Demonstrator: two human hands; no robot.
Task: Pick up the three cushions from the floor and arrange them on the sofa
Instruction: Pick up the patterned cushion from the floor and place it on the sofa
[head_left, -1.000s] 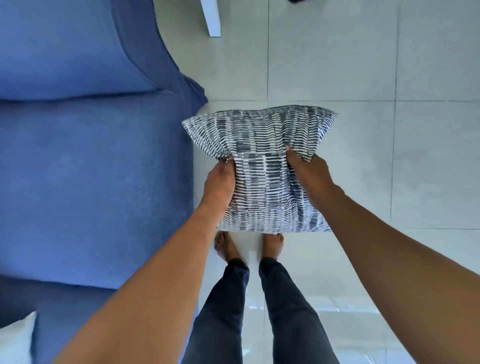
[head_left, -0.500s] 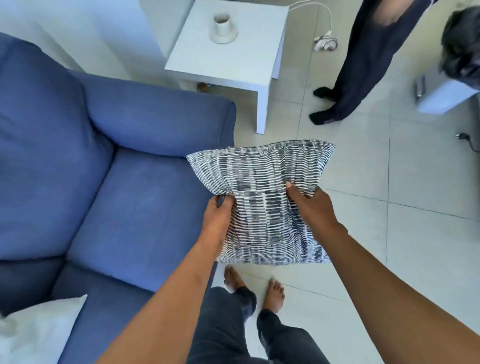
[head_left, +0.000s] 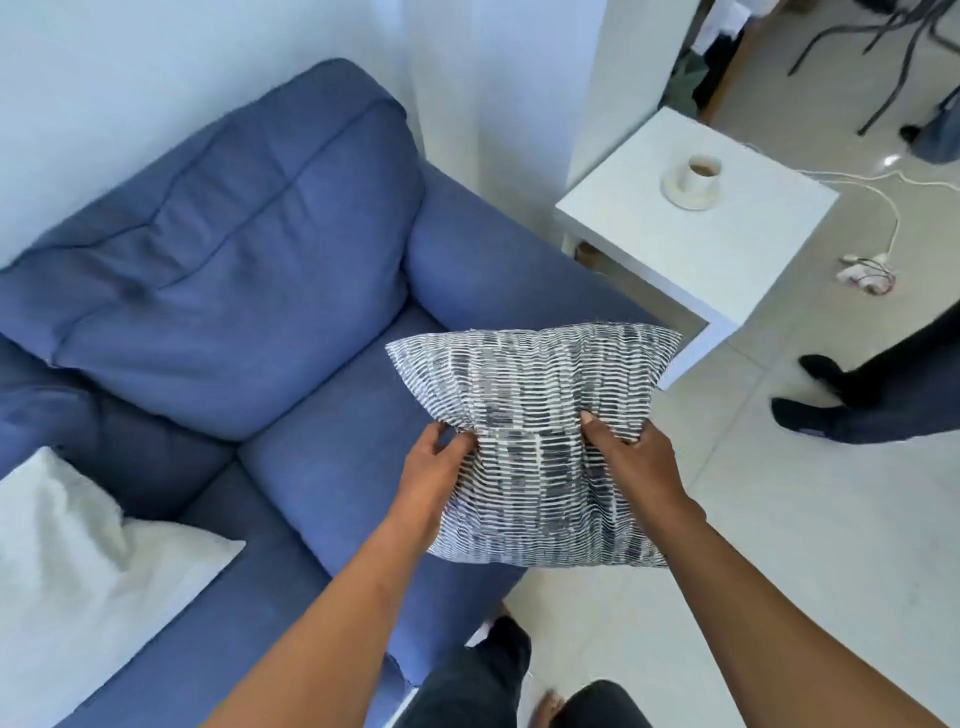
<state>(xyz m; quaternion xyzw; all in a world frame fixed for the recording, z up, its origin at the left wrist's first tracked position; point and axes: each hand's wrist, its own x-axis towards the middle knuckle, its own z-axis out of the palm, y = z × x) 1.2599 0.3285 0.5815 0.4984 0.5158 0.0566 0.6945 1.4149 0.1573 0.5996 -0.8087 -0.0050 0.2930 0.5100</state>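
Observation:
I hold a grey-and-white striped cushion (head_left: 535, 415) in the air over the front right corner of the blue sofa (head_left: 291, 291). My left hand (head_left: 431, 483) pinches its left side and my right hand (head_left: 634, 457) pinches its right side, both near the middle. A white cushion (head_left: 67, 561) lies on the sofa seat at the lower left. No third cushion shows in this view.
A white side table (head_left: 727, 260) stands to the right of the sofa arm, with a cup on a saucer (head_left: 693, 179) on it. A white cable and power strip (head_left: 867, 267) lie on the tiled floor. Another person's dark-socked feet (head_left: 826, 395) stand at the right.
The view has swung up from the floor toward the sofa back and wall. The striped cushion, held in both hands, has moved over the sofa's seat edge.

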